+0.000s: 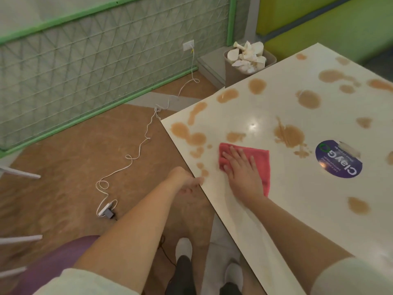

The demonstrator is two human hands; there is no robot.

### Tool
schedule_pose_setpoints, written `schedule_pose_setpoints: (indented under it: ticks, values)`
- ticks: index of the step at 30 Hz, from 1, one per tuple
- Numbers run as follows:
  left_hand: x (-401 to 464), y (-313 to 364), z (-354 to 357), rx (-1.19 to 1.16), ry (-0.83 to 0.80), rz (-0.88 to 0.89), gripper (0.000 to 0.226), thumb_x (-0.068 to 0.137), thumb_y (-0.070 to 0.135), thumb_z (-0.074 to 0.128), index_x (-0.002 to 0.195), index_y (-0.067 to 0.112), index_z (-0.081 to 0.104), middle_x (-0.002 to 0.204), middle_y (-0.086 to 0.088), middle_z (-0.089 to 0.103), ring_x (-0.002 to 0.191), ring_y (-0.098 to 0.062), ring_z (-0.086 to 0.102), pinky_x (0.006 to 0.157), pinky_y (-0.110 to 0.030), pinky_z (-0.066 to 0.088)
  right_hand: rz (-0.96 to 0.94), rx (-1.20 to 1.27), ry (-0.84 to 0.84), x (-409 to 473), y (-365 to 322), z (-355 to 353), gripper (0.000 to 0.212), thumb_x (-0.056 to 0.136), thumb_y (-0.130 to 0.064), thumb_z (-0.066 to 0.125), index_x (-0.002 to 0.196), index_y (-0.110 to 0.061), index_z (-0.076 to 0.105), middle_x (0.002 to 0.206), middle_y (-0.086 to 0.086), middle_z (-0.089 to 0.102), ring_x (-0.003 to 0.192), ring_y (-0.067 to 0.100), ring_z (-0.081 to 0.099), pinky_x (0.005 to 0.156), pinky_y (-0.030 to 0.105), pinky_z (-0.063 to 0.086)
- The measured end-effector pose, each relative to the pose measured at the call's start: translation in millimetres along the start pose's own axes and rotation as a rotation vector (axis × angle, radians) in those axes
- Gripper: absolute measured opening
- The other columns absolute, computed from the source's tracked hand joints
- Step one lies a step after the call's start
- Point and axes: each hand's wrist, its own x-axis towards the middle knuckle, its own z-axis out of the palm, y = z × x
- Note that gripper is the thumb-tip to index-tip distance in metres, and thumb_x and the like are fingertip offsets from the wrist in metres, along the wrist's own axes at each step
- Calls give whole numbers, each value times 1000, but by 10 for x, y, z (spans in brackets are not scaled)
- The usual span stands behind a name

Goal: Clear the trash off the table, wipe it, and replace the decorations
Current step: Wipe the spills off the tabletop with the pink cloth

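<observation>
The right hand point(240, 167) lay flat with fingers spread, arm extended forward, while the left hand point(187, 182) curled loosely, thumb raised.

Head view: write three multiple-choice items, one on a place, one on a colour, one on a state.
1. Where does the bin stand?
A. On the table
B. On the floor past the table's far corner
C. Under a chair

2. What colour is the cloth?
A. Pink
B. Blue
C. White

3. How is the right hand placed?
A. Fisted in the air
B. Flat on the cloth
C. Pinching the sticker

Answers: 1 B, it sits on the floor beyond the table; 2 A, plainly pink; 3 B, straight fingers press it down.
</observation>
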Motion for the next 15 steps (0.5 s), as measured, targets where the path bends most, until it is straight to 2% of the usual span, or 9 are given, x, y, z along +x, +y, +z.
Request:
schedule_pose_setpoints:
  ticks: [2, 3, 5, 6, 7, 10, 12, 15]
  values:
    - [117, -20, -97, -150, 64, 8, 29, 93, 37, 63, 86, 9, 61, 95, -13, 70, 64, -26, 62, 63, -32, 50, 51, 14, 45, -114, -101, 40, 46, 105, -38, 25, 150, -33, 35, 162, -13, 16, 150, 7, 3, 122, 35, -3]
    - [174, -11, -168, -229, 114, 15, 25, 95, 34, 60, 98, 9, 60, 99, -12, 68, 65, -26, 63, 65, -36, 52, 45, 16, 64, -237, -203, 84, 48, 104, -40, 22, 149, -33, 37, 161, -13, 19, 150, 7, 3, 122, 36, -2]
    - [263, 15, -298, -309, 213, 38, 36, 95, 27, 60, 126, 12, 50, 101, -8, 62, 75, -29, 66, 66, -38, 56, -3, 27, 47, -497, -425, 183, 50, 103, -42, 19, 149, -34, 36, 160, -14, 20, 150, 7, 3, 122, 38, 1]
    - [282, 58, -367, -297, 237, 55, 41, 94, 23, 62, 130, 13, 46, 100, -5, 59, 79, -30, 67, 63, -37, 56, -24, 26, 15, -539, -532, 236, 50, 104, -43, 17, 150, -35, 33, 160, -15, 18, 150, 6, 1, 122, 38, 1]
    - [327, 106, -437, -264, 243, 74, 37, 92, 20, 64, 125, 13, 48, 97, -4, 58, 81, -31, 67, 63, -38, 57, -33, 28, -11, -494, -624, 283, 49, 105, -44, 16, 152, -36, 28, 160, -16, 15, 150, 5, -3, 122, 38, -1]
    - [493, 246, -587, -180, 207, 77, 13, 82, 7, 71, 90, 7, 60, 81, -9, 67, 72, -30, 69, 74, -49, 60, -42, 46, -30, -73, -781, 275, 53, 102, -48, 10, 152, -39, 26, 161, -19, 11, 149, 3, -6, 122, 35, -6]
    - [594, 286, -646, -118, 217, 39, 15, 73, 5, 72, 87, 1, 68, 73, -11, 73, 66, -26, 72, 72, -46, 61, -21, 51, -20, 176, -722, 222, 60, 98, -48, 6, 151, -36, 31, 161, -18, 13, 148, 3, -3, 123, 36, -3]
    - [671, 316, -677, -57, 210, 0, 4, 73, 2, 69, 70, 2, 67, 61, -9, 71, 58, -20, 71, 72, -37, 61, 131, 48, 76, 181, -558, 213, 59, 98, -43, 10, 149, -31, 36, 161, -14, 17, 148, 4, 1, 122, 35, -1]
